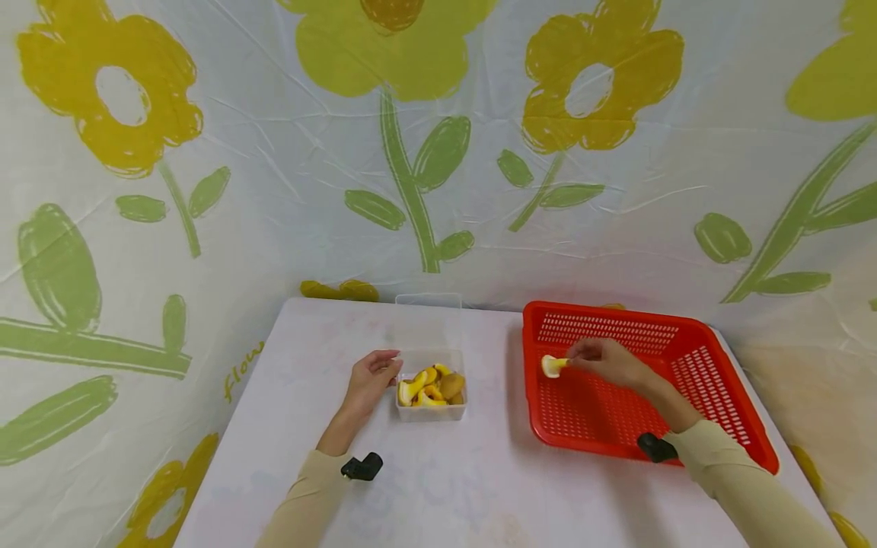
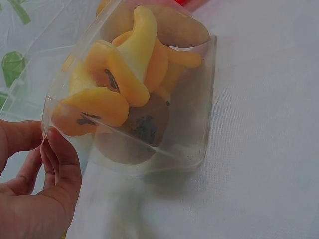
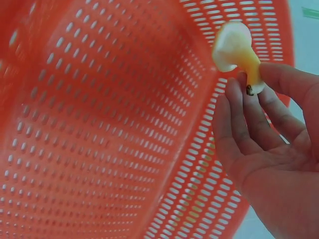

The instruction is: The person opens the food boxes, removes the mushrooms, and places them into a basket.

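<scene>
My right hand (image 1: 606, 361) pinches a yellow-and-white mushroom (image 3: 235, 47) by its stem, a dark mark at the stem's end. It holds the mushroom over the left part of a red plastic basket (image 1: 596, 438). In the right wrist view the thumb and fingertips meet on the stem. At the left, my left hand (image 1: 370, 380) pinches the side wall of a clear plastic box (image 2: 187, 149) between thumb and fingers. Several yellow mushrooms (image 2: 137, 45) and brown ones (image 1: 451, 385) lie heaped in the box. Some of them are partly hidden under others.
The box's clear lid (image 1: 428, 316) stands open at its back. Both containers rest on a white table (image 1: 438, 487), with a gap between them. A flower-printed cloth wall (image 1: 274, 190) rises behind and beside the table.
</scene>
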A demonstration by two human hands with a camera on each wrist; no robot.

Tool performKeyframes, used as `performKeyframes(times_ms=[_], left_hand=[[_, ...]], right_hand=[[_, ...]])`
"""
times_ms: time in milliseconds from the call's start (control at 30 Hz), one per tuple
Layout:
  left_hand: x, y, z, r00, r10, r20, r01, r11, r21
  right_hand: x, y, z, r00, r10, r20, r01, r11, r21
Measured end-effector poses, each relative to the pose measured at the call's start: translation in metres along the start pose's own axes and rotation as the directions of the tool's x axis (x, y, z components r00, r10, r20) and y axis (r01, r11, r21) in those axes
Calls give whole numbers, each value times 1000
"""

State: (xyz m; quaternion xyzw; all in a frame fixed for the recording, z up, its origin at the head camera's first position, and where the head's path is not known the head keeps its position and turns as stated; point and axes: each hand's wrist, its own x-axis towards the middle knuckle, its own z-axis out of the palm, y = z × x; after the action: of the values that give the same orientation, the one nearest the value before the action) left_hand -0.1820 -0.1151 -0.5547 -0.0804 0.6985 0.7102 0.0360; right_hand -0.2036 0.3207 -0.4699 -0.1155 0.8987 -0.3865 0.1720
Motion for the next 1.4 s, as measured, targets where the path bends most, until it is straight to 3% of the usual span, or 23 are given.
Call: performKeyframes(times_ms=[467,533,667,833,1000,1200,1400], left_hand=[[2,-2,0,1000,-15,2,15,1000,-5],[-1,4,0,1000,-12,8,12,1000,4],[-2,4,1,1000,-20,10,20,1000,13],[1,-3,1,1000,-23,-10,23,1000,11],[1,-3,1,1000,-11,-14,11,1000,20],[-1,-2,3,1000,-1,-13,1,999,37],[-4,-2,3,1000,5,-16,-4,999,33]], right_hand=[[4,13,12,982,-39,185,46,998,-37],[4,14,12,978,-31,206,41,998,-45],[1,10,12,962,48,269,-34,998,-59],[-4,3,15,920,198,337,-167,979,-118],[-8,-2,19,893,264,363,-204,959,-196],[-12,-9,15,886,308,347,-217,936,-276],[-11,-20,14,923,151,353,-82,976,-203]])
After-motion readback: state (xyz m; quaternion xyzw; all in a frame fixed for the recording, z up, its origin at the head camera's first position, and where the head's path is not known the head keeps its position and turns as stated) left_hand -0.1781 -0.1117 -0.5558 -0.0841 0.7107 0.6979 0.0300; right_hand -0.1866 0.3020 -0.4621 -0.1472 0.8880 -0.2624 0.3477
